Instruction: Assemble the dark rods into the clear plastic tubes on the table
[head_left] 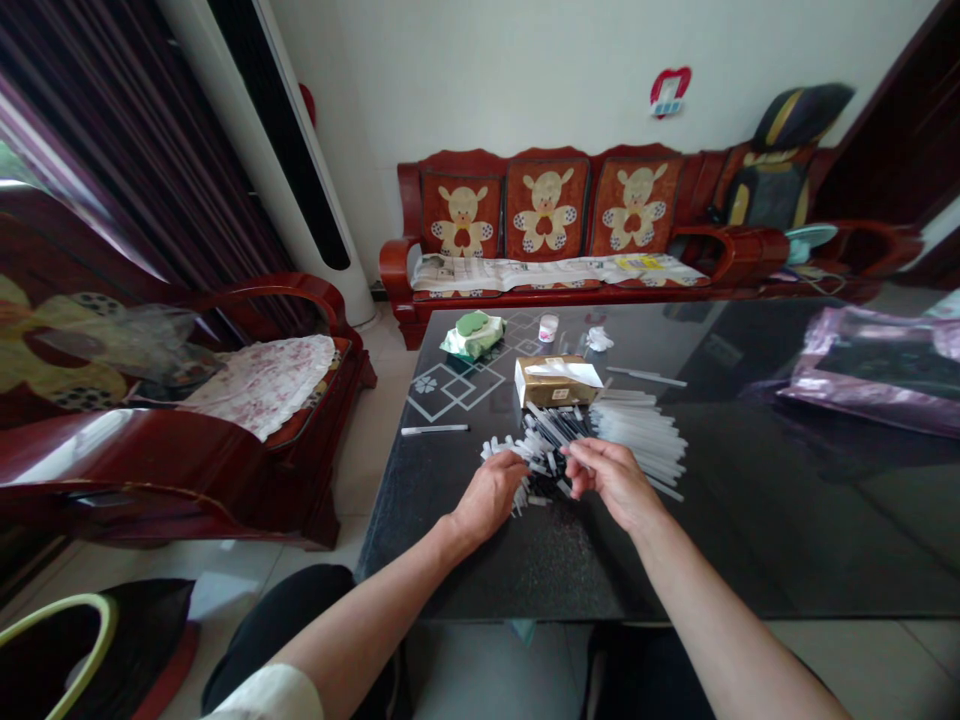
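Observation:
My left hand (493,492) is closed, its fingers bent down at the near left side of a heap of small white pen caps (496,447). What those fingers hold is hidden. To its right, my right hand (613,482) pinches thumb and finger together over the dark pen parts (551,425); a pale tip shows by the fingers, too small to name. Beside that hand lies a fanned stack of translucent white pen barrels (641,435). One pen (435,430) with a white barrel rests apart at the left, and thin pen pieces (646,377) lie behind the stack.
A cardboard box (556,385) stands just behind the pen parts. Farther back on the dark glossy table (750,520) are a green wipes pack (474,336), a small cup (548,328) and a crumpled tissue (599,340). Purple plastic packaging (870,400) covers the right side.

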